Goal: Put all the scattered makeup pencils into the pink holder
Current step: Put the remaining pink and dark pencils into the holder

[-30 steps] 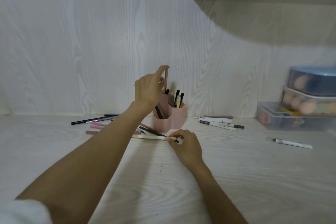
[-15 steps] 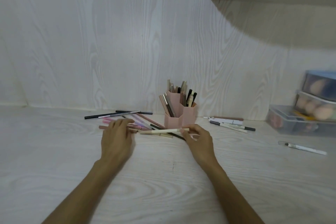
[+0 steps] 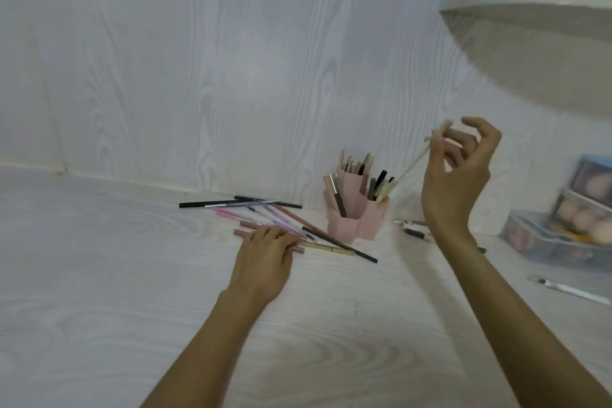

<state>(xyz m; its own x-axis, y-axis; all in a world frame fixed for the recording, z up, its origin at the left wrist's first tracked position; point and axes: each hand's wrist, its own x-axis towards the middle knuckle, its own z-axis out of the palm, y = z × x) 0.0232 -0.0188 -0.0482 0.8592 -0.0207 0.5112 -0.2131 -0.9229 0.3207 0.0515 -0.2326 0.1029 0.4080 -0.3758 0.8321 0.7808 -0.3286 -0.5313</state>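
Observation:
The pink holder (image 3: 357, 220) stands by the wall with several pencils upright in it. My right hand (image 3: 457, 175) is raised to the right of it and pinches the top of a cream pencil (image 3: 412, 165), whose lower tip points down into the holder's right cup. Left of the holder lies a heap of scattered pencils (image 3: 265, 212), pink, black and brown. My left hand (image 3: 265, 253) rests on the near edge of this heap, fingers curled over a brown pencil (image 3: 243, 232). A gold pencil (image 3: 328, 248) and a black pencil (image 3: 341, 244) lie just beside it.
More pencils (image 3: 414, 230) lie right of the holder, partly behind my right arm. A white pen (image 3: 569, 289) lies at the far right. Clear boxes with sponges (image 3: 563, 225) stand at the right. A white shelf (image 3: 530, 43) overhangs the upper right.
My right hand lifted the cream pencil off the table and carried it up over the holder. My left hand stayed on the heap of pencils, and the view shifted left.

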